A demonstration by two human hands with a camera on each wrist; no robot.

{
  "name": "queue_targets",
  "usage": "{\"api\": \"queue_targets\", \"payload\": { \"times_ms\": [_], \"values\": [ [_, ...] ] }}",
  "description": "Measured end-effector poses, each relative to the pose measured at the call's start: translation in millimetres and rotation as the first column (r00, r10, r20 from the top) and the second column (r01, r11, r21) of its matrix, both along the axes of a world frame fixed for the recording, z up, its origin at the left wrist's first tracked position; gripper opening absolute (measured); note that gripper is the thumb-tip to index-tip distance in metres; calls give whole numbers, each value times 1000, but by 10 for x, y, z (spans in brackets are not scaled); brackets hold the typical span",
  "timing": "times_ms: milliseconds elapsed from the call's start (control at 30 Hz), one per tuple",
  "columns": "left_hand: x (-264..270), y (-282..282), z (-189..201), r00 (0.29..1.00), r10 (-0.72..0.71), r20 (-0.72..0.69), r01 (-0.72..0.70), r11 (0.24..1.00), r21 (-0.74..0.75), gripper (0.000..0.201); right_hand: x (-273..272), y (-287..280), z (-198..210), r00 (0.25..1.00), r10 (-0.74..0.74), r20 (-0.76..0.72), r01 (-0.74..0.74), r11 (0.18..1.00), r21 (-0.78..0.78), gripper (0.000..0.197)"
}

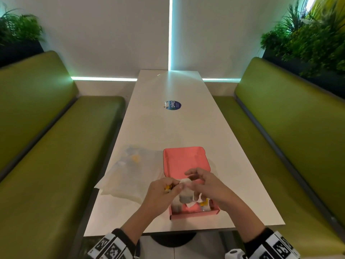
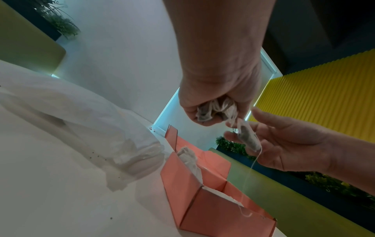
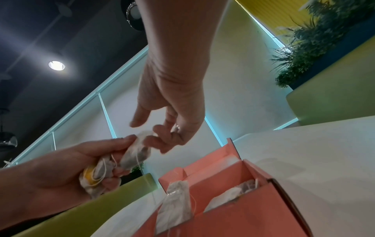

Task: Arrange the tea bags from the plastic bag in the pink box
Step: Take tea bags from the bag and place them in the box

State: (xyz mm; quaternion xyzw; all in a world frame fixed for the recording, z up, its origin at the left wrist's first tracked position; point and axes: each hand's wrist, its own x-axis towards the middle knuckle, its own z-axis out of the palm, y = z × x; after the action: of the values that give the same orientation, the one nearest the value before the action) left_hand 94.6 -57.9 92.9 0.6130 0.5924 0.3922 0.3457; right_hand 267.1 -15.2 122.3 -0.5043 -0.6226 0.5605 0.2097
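Note:
The open pink box (image 1: 194,215) stands near the table's front edge with its lid up at the back. Several tea bags (image 1: 183,198) lie in it; one tea bag (image 3: 174,208) leans over the wall. My left hand (image 1: 173,187) hovers over the box's left side and grips a crumpled bunch of tea bags (image 2: 215,110) with yellow tags (image 3: 89,174). Its thumb and forefinger also hold up a single tea bag (image 2: 248,137). My right hand (image 1: 190,179) meets it above the box. Its fingers curl round that bag, the thumb just off it. The bag's string hangs down into the box.
The clear plastic bag (image 1: 128,176) lies crumpled on the white table (image 1: 168,128) left of the box, with a yellow tag showing inside. A round blue sticker (image 1: 173,105) sits mid-table. Green benches (image 1: 46,156) flank both long sides.

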Motion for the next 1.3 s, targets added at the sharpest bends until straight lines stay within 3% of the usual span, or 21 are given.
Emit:
{"api": "queue_targets", "payload": {
  "times_ms": [67,267,400,500,667,800,967,1300],
  "values": [
    [1,4,8,1000,19,12,-19,1000,20,16,-7,-44,-20,990,137,22,-134,985,-113,37],
    [5,-7,38,984,140,114,-149,986,74,20,-23,-166,-182,955,295,43,-288,950,-125,12],
    [-28,13,9,977,185,109,-200,970,141,18,-39,-225,-177,925,381,13,-377,919,-114,29],
    [-13,14,-17,973,184,137,-202,971,130,14,-62,-224,-186,906,420,57,-411,904,-116,32],
    [10,23,-34,963,132,234,-147,988,48,20,-106,-201,-224,905,402,137,-380,910,-164,39],
    [23,-5,-18,952,47,303,-46,999,-11,22,-165,-137,-187,921,358,154,-330,926,-181,21],
    [-6,-19,-33,962,30,273,-17,999,-51,25,-91,-7,-22,901,362,239,-341,932,-126,26],
    [21,-70,-27,974,-38,221,69,988,-136,20,-17,83,141,980,181,83,-174,981,-85,27]
  ]
}}
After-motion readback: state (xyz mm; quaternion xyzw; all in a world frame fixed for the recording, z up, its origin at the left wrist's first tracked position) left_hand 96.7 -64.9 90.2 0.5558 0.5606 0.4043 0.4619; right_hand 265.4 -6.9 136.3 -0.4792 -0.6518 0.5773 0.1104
